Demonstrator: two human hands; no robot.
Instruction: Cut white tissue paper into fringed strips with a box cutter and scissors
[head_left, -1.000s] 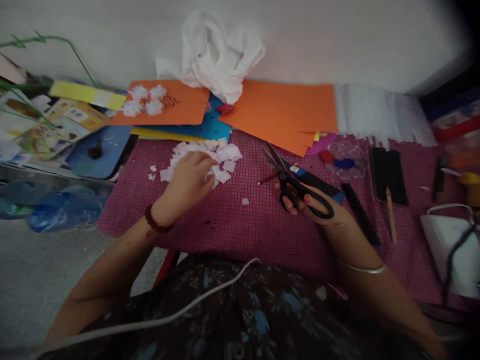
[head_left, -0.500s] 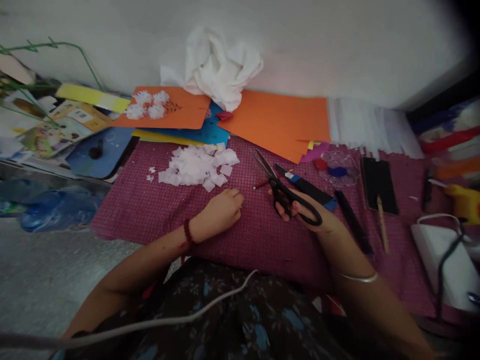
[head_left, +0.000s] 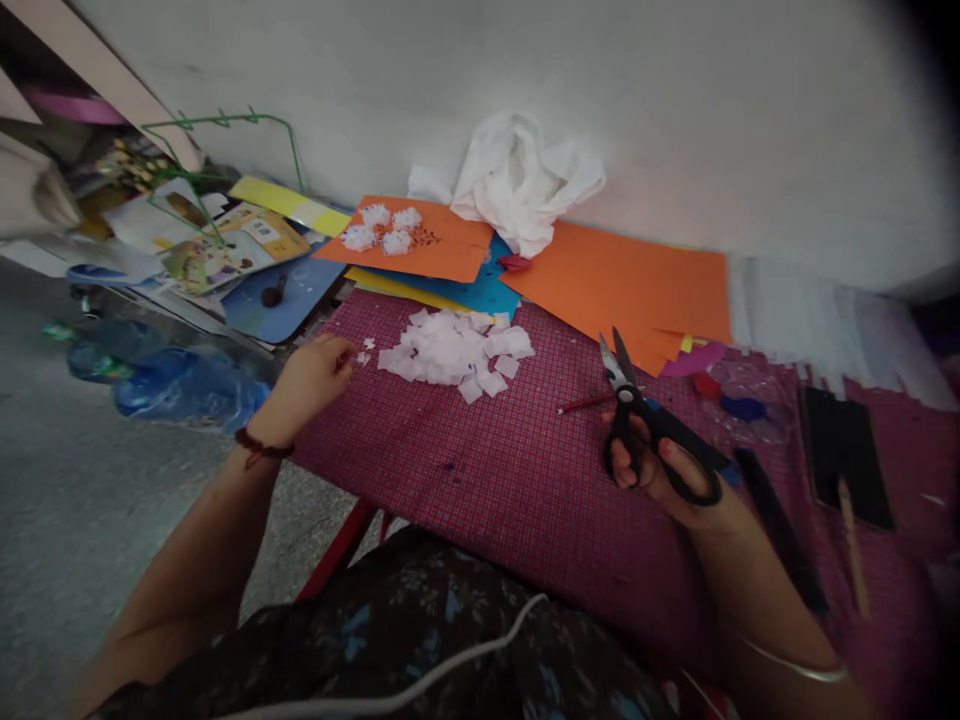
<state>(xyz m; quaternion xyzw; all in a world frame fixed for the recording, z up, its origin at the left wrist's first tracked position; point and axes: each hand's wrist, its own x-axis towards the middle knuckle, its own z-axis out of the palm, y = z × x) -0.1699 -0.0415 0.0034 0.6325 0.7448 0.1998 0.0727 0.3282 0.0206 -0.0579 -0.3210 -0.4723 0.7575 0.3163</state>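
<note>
My right hand (head_left: pixel 682 480) holds a pair of black-handled scissors (head_left: pixel 625 396), fingers through the handle loops. The blades point away from me and stand slightly apart, with no paper between them. My left hand (head_left: pixel 311 385) is over the left edge of the table, its fingers curled closed. Whatever might be inside those fingers is hidden. Just right of it lie a few tiny white scraps (head_left: pixel 365 352). Beyond them is a heap of small white paper squares (head_left: pixel 450 350) on the maroon checked cloth (head_left: pixel 480 500).
Orange sheets (head_left: pixel 637 285) lie along the wall, one bearing white paper puffs (head_left: pixel 397 242). A crumpled white cloth (head_left: pixel 517 180) sits behind. On the right are a box cutter (head_left: pixel 697 445), fringed white paper (head_left: pixel 817 310) and a black pad (head_left: pixel 847 455). Plastic bottles (head_left: pixel 195 390) stand left, below table level.
My left hand has moved left from in front of the paper heap to the table's left edge. My right hand still holds the scissors. The view has swung left, shifting everything rightward.
</note>
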